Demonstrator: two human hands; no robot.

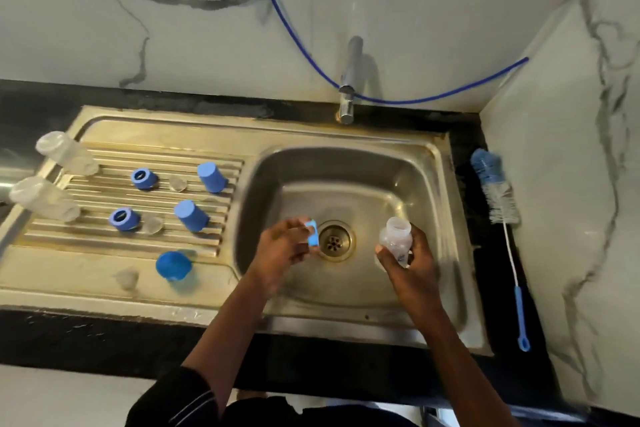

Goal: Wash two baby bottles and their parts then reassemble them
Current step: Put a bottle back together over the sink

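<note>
Your right hand (410, 263) curls round the clear bottle (394, 239), mouth up, over the sink (443, 184) basin just right of the drain (334, 241). Your left hand (282, 246) pinches a small blue part (312, 232) just left of the drain, probably the screw ring, though it is blurred. The bottle looks light, stiff and likely wet-slick — grip its body, not the threaded neck.

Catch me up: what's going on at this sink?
A person is working over the sink. The right hand holds a clear bottle, open end up, above the basin. The left hand pinches a blue part beside the drain. Two other bottles, blue rings, blue caps and clear teats are spread on the drainboard. A bottle brush lies on the counter to the right.
</note>
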